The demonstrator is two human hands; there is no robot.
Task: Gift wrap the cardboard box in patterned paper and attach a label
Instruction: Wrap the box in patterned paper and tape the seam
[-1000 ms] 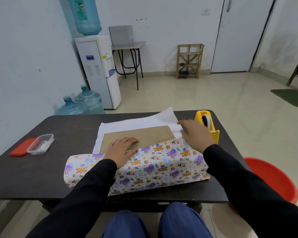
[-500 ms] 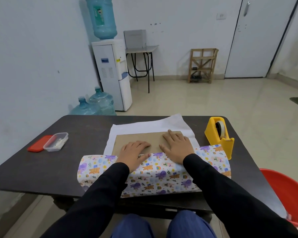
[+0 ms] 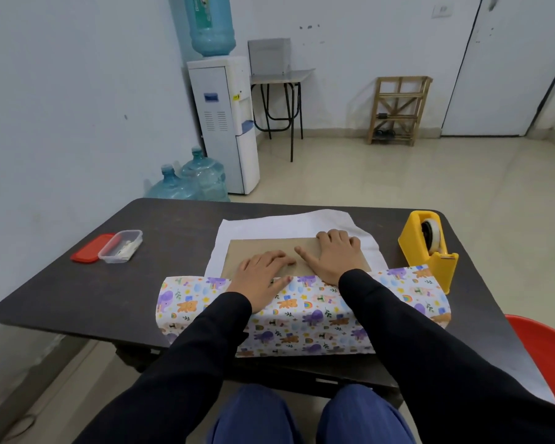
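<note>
With both grips flat and spread, left grip [image 3: 261,278] on the paper [image 3: 318,322] edge, right grip [image 3: 335,254] on the box [image 3: 269,245] central on the counter [image 3: 109,299] — we should smooth the fold taut.

The cardboard box [image 3: 257,251] is plain brown; the patterned paper [image 3: 318,312] shows purple and orange animals, perhaps elephants, on white; its underside is white.
</note>
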